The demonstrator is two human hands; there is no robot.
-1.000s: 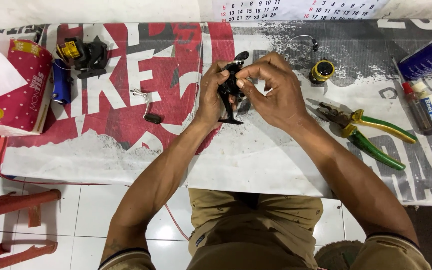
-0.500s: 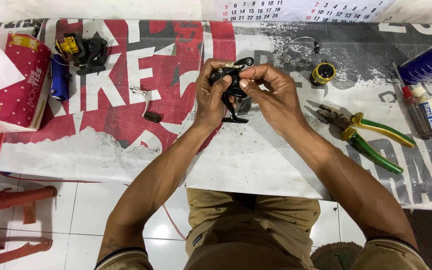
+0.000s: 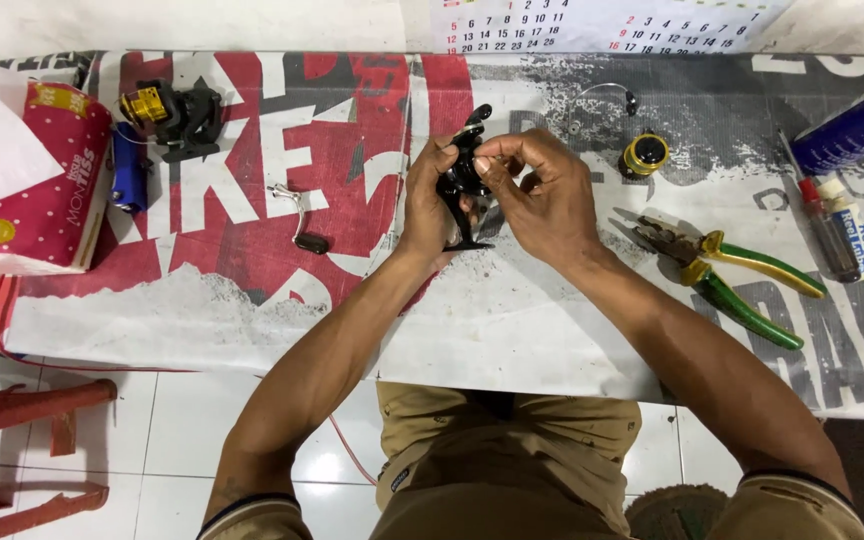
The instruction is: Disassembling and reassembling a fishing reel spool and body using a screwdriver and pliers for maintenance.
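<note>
moved: your hands and the reel body [image 3: 460, 180] sit a touch higher and more upright than half a second ago; the tools have not shifted.
step: you look to be fitting or loosening a small part on top of the reel body.
next move: likely a fine twist with the fingertips while the other hand braces it.
left hand [image 3: 430, 205]: curled shut around the reel body, gripping it above the tabletop [image 3: 512, 320].
right hand [image 3: 542, 195]: fingers pinched closed on the reel body's upper end.
reel body: held in the air between both hands, just over the banner.
nearby: pliers [image 3: 727, 275] to the right, a gold spool [image 3: 644, 154] beyond them, a second reel [image 3: 174, 112] far left.
</note>
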